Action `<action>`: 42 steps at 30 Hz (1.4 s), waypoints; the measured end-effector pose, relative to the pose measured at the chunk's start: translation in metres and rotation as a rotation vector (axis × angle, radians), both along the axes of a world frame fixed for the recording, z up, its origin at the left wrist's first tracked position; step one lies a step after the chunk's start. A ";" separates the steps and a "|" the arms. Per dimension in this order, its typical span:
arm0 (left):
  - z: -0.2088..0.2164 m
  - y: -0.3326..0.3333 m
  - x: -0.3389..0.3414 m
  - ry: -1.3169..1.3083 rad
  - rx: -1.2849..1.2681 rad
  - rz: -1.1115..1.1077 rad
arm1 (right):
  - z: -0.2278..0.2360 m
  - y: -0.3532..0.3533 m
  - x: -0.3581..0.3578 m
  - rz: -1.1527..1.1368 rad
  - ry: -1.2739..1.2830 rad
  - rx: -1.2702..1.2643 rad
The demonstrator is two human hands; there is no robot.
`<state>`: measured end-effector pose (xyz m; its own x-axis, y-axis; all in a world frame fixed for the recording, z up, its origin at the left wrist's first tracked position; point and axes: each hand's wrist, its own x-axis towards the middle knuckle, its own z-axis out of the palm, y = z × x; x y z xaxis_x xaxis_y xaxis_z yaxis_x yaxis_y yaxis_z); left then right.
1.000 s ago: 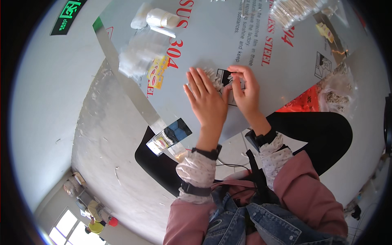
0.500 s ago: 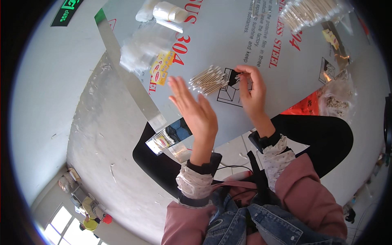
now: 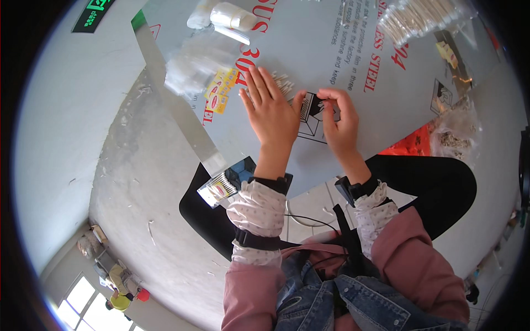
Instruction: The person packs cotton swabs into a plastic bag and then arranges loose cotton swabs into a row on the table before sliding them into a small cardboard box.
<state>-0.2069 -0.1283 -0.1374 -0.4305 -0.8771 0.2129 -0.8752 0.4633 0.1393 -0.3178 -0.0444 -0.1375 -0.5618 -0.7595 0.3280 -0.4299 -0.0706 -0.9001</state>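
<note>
My left hand (image 3: pixel 270 113) lies flat with its fingers stretched out, palm down over a small pile of cotton swabs (image 3: pixel 284 84). Most of the pile is hidden under it; some swab tips show beyond the fingers. Just to the right, my right hand (image 3: pixel 343 118) rests on the sheet-covered tabletop (image 3: pixel 364 118) with fingers curled and thumb close to the index finger. Whatever sits between those fingertips is too small to make out. Yellow printed cards (image 3: pixel 222 91) lie left of my left hand, beside a stack of clear plastic bags (image 3: pixel 196 66).
A large bundle of cotton swabs (image 3: pixel 417 19) in clear plastic lies at the far right. White wrapped packs (image 3: pixel 232 17) sit at the far left. A filled swab pack (image 3: pixel 217 190) is by the near left edge. Red plastic (image 3: pixel 408 143) and a clear bag (image 3: pixel 457 135) are at right.
My left hand has moved forward and right, from beside the swab pile to lying over it, with its palm turned down. My right hand stays almost in place.
</note>
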 end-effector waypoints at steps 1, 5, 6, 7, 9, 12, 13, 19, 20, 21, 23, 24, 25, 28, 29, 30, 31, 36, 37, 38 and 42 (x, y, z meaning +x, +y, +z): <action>-0.001 -0.005 -0.001 0.006 -0.018 0.006 | 0.000 0.000 0.000 0.000 0.010 -0.008; -0.003 -0.018 -0.001 0.006 -0.026 0.011 | 0.000 0.000 0.001 0.006 0.027 -0.010; -0.002 -0.019 0.000 0.011 -0.022 0.013 | 0.001 -0.001 0.002 0.008 0.004 -0.001; -0.003 -0.019 -0.001 0.019 -0.015 0.013 | 0.001 -0.001 0.002 0.008 -0.016 0.011; -0.002 0.004 0.001 0.041 0.033 -0.001 | 0.003 0.001 0.003 0.002 -0.013 0.021; 0.003 0.040 -0.002 0.075 0.110 -0.027 | -0.006 0.003 -0.002 -0.003 -0.068 0.014; 0.004 0.045 0.000 0.093 0.142 -0.020 | -0.004 0.000 0.000 0.008 -0.140 -0.006; 0.022 0.039 0.014 0.724 0.309 0.137 | 0.010 -0.033 0.007 0.157 -0.473 -0.105; 0.026 0.035 0.019 1.200 0.340 0.225 | 0.011 -0.038 0.008 0.156 -0.472 -0.105; 0.020 0.030 0.023 1.325 0.296 0.262 | 0.012 -0.043 0.007 0.176 -0.460 -0.084; 0.020 0.018 0.028 1.469 0.361 0.311 | 0.010 -0.050 0.014 0.205 -0.448 -0.057; 0.020 0.014 0.029 1.611 0.428 0.356 | 0.009 -0.053 0.018 0.222 -0.435 -0.036; 0.019 0.011 0.029 1.587 0.447 0.305 | 0.008 -0.055 0.021 0.241 -0.421 -0.012; 0.020 0.014 0.019 1.567 0.529 0.249 | 0.006 -0.058 0.031 0.242 -0.434 -0.031; 0.020 0.015 0.016 1.589 0.523 0.264 | 0.007 -0.058 0.035 0.245 -0.434 -0.027; 0.021 0.015 0.016 1.590 0.522 0.270 | 0.007 -0.059 0.040 0.239 -0.448 -0.042; 0.021 0.016 0.015 1.557 0.515 0.255 | 0.007 -0.058 0.041 0.231 -0.460 -0.056; 0.024 0.026 0.027 1.556 0.387 0.293 | 0.016 -0.051 0.028 0.163 -0.519 -0.061; 0.031 0.036 0.033 1.439 0.352 0.316 | 0.021 -0.048 0.023 0.109 -0.542 -0.081; 0.035 0.046 0.038 1.325 0.321 0.335 | 0.019 -0.039 0.012 0.108 -0.540 -0.079; 0.031 0.081 0.056 0.724 0.203 0.057 | 0.018 -0.012 -0.007 0.158 -0.035 0.072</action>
<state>-0.1511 -0.0473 -0.1063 -0.1967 -0.9460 0.2575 -0.5541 0.3240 0.7668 -0.3249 -0.0560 -0.1196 -0.4442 -0.8599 0.2514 -0.3867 -0.0692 -0.9196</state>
